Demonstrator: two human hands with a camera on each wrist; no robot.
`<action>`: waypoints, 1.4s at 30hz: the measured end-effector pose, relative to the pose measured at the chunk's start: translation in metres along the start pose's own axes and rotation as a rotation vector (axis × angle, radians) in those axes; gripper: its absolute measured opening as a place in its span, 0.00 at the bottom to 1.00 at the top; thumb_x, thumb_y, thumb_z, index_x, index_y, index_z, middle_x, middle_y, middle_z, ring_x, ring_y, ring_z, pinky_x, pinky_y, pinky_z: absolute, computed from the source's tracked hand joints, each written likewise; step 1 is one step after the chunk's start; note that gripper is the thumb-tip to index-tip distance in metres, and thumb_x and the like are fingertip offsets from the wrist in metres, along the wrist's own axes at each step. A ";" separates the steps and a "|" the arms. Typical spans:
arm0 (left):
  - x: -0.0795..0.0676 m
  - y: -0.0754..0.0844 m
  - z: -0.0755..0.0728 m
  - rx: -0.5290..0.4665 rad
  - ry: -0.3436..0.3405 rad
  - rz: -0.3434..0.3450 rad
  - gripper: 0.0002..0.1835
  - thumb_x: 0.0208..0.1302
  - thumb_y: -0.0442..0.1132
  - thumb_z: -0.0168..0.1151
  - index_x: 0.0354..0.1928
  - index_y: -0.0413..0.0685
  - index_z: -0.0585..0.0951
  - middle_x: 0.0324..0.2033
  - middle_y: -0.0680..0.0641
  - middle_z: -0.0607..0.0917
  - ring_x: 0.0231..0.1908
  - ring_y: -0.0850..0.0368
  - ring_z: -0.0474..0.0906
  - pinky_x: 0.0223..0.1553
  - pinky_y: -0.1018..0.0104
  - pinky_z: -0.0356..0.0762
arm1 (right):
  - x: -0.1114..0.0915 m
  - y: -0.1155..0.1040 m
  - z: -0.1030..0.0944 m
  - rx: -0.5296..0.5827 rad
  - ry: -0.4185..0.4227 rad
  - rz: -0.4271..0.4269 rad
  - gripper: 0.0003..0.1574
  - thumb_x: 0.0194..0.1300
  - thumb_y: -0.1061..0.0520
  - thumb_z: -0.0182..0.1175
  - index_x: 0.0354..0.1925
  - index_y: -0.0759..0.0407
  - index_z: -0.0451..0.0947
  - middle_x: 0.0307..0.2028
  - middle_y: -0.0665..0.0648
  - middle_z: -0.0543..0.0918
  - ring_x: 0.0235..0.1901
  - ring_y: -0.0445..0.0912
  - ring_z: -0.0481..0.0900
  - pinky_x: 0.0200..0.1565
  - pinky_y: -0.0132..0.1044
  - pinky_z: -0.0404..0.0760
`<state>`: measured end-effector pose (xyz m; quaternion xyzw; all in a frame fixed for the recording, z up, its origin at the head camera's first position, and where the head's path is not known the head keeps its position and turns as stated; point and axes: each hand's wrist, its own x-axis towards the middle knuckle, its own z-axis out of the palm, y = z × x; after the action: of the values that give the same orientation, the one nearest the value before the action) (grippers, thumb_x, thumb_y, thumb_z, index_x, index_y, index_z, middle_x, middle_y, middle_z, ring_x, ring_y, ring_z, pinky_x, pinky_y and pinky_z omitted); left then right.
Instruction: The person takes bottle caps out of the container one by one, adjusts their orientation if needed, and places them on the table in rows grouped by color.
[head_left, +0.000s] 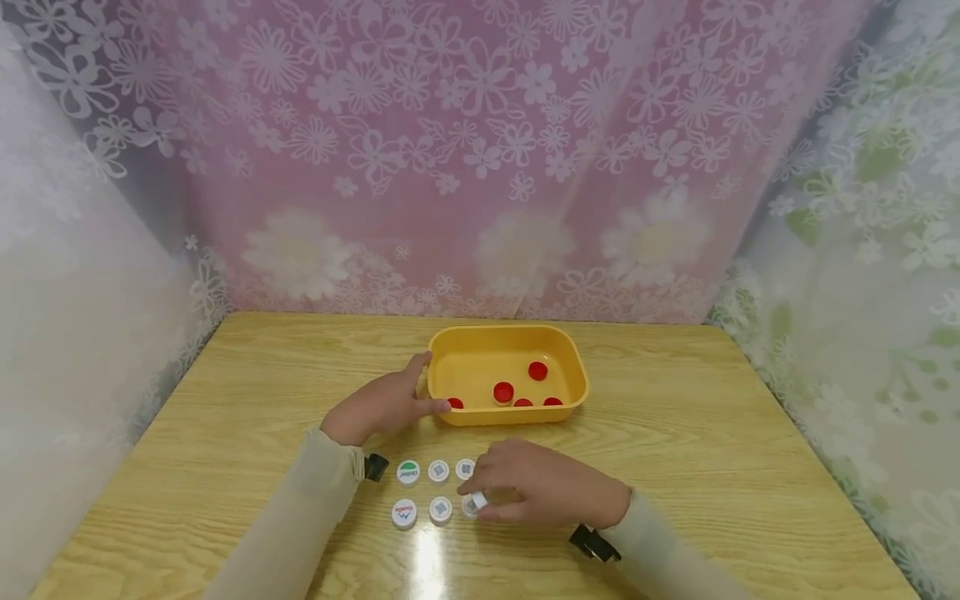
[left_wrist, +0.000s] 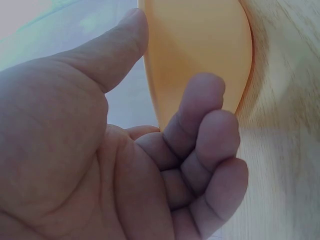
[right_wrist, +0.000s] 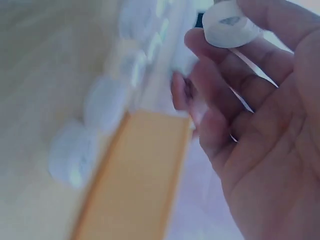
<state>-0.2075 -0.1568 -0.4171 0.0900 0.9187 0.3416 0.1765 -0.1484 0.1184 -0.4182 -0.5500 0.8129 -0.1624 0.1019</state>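
Observation:
My right hand (head_left: 536, 483) pinches a white bottle cap (right_wrist: 227, 27) between thumb and fingers, at the right end of the lower row of caps. A small grey mark shows on this cap. My left hand (head_left: 382, 407) holds the left side of a yellow plastic bin (head_left: 508, 417); its thumb lies over the front-left rim and the index finger reaches along the side. The other left fingers (left_wrist: 215, 135) curl loosely outside the bin. Several red caps (head_left: 503, 392) lie inside the bin, some partly hidden by its front wall.
Two short rows of white caps lie in front of the bin, among them one with a green logo (head_left: 407, 472) and one with red print (head_left: 403, 513). The wooden table (head_left: 247, 392) meets flower-patterned curtains (head_left: 495, 167) at the back and sides.

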 end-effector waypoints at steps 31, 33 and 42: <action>-0.001 0.000 0.000 -0.012 -0.006 -0.002 0.58 0.64 0.70 0.64 0.84 0.59 0.44 0.78 0.42 0.63 0.75 0.41 0.62 0.71 0.39 0.61 | -0.002 -0.019 -0.005 -0.119 -0.101 0.178 0.18 0.61 0.50 0.76 0.31 0.45 0.73 0.27 0.39 0.70 0.27 0.34 0.67 0.34 0.27 0.70; -0.001 0.000 -0.001 -0.015 -0.006 -0.003 0.59 0.61 0.72 0.64 0.84 0.59 0.44 0.78 0.42 0.63 0.75 0.42 0.63 0.71 0.39 0.62 | -0.002 -0.018 -0.002 -0.125 -0.090 0.172 0.21 0.60 0.51 0.76 0.29 0.45 0.70 0.26 0.39 0.67 0.26 0.34 0.65 0.32 0.27 0.66; -0.003 0.001 -0.001 -0.013 -0.010 -0.017 0.62 0.57 0.76 0.63 0.84 0.61 0.45 0.78 0.43 0.63 0.74 0.42 0.64 0.71 0.40 0.62 | 0.000 -0.016 0.005 -0.124 -0.123 0.230 0.23 0.61 0.51 0.76 0.23 0.45 0.70 0.25 0.41 0.65 0.24 0.35 0.64 0.30 0.27 0.66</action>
<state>-0.2054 -0.1571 -0.4152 0.0826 0.9163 0.3458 0.1844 -0.1328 0.1119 -0.4169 -0.4673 0.8713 -0.0649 0.1352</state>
